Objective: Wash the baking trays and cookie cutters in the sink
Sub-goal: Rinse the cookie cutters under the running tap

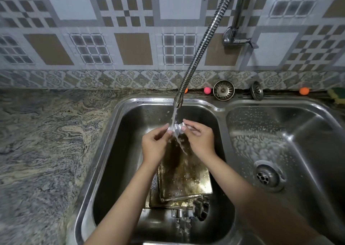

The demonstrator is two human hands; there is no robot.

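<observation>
Head view, looking down into the left basin of a stainless-steel double sink (220,108). At centre frame, the left hand (155,145) and the right hand (200,140) together pinch a small shiny metal cookie cutter (176,129) by its opposite edges, fingertips curled onto it, directly under the water stream falling from the flexible ribbed steel faucet hose (203,39). Below the hands, in the lower middle of the frame, a stack of stained golden-brown baking trays (186,181) lies flat on the basin floor, wet and streaked. Just beside the trays' lower right corner sits a dark flower-shaped cookie cutter (201,207), and below it a silvery scalloped cookie cutter (183,224) lies on the basin floor. Along the upper rim, two steel sink strainers (223,90) lean against the tiled wall, with a pink ball (207,90) and an orange ball (304,90) near them; a green-and-yellow sponge (337,95) shows at the right edge. The held cutter is judged light, thin-walled and stiff, slippery when wet, with edges that may be sharp; holding it by the outer walls suits it. The trays appear rigid and heavier, probably greasy, and are best lifted by a raised rim with both hands.
</observation>
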